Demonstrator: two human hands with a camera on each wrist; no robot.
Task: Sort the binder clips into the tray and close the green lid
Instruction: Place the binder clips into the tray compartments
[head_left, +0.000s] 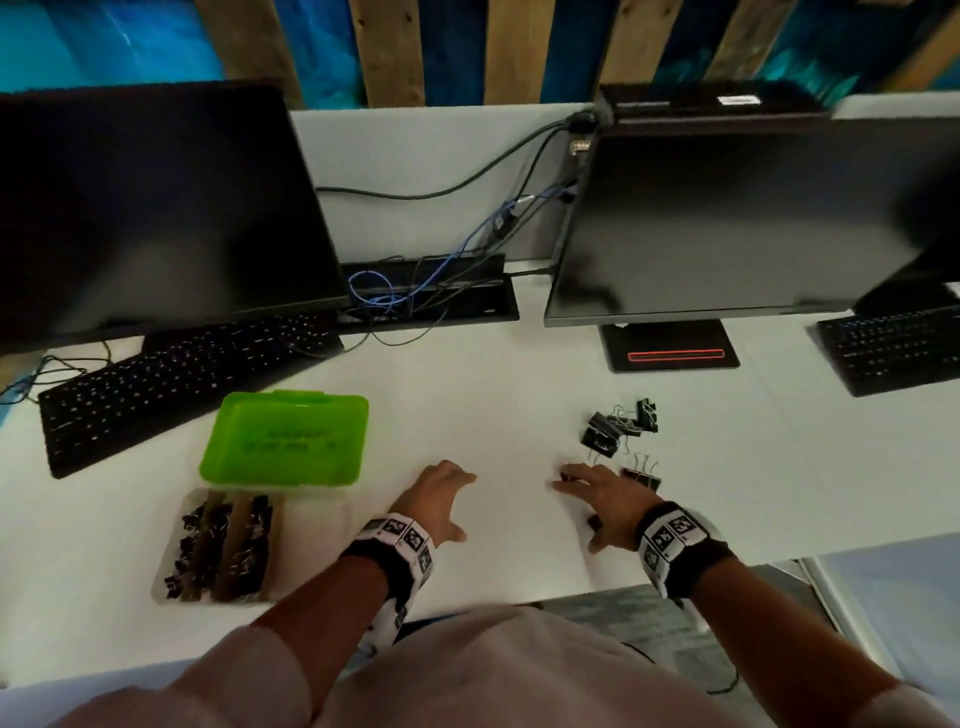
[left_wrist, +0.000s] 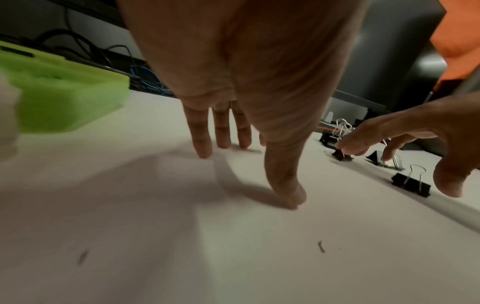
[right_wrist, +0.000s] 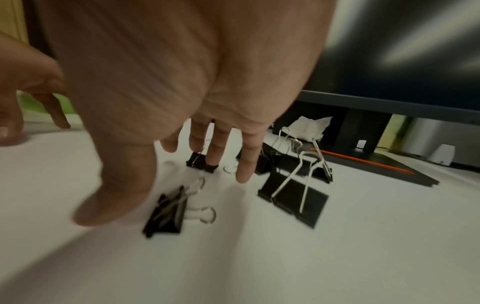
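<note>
I see my left hand (head_left: 439, 493) palm down over the white tabletop (head_left: 509, 395), fingers spread and nearly straight, the tips touching or just off the surface; its grip is open and holds nothing. My right hand (head_left: 602, 501) hangs palm down at about 3 o'clock from the left, fingers (right_wrist: 245, 162) straight and splayed over the loose clips (head_left: 618, 423). Its grip is open too, with nothing pinched; the fingertips reach one small clip (right_wrist: 201, 162), though I cannot tell if they touch it. Another clip (right_wrist: 166, 214) lies under the thumb and a larger one (right_wrist: 293, 202) just right of the little finger. The rest of the pile sits at 12 to 1 o'clock from that hand.

The tray (head_left: 171, 551) lies at 9 o'clock from the left hand, its compartments already holding black clips. The green lid (head_left: 285, 439) is swung open at the tray's far edge, its inner face up. There is dark writing on the lid, too blurred to read. Both wrists wear bands with black-and-white square markers.

Two dark monitors (head_left: 727, 218) stand at the back, each with a black keyboard (head_left: 171, 379), cables (head_left: 467, 244) between them. Behind runs a blue wall with wooden slats.
</note>
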